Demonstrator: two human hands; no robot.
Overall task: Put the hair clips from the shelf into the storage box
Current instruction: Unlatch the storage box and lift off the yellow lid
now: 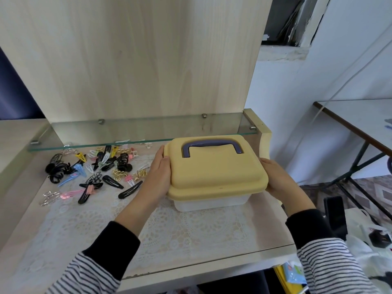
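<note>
The storage box is clear plastic with a closed yellow lid and a purple handle. It stands at the right of the shelf on a lace mat. My left hand presses flat against the lid's left side. On the lid's right side my right hand grips the edge. A heap of several hair clips, black, blue, pink, yellow, gold and clear, lies on the shelf left of the box.
A glass shelf runs across just above and behind the clips and the box. A wooden back panel rises behind it. A table stands to the right, with bags on the floor below.
</note>
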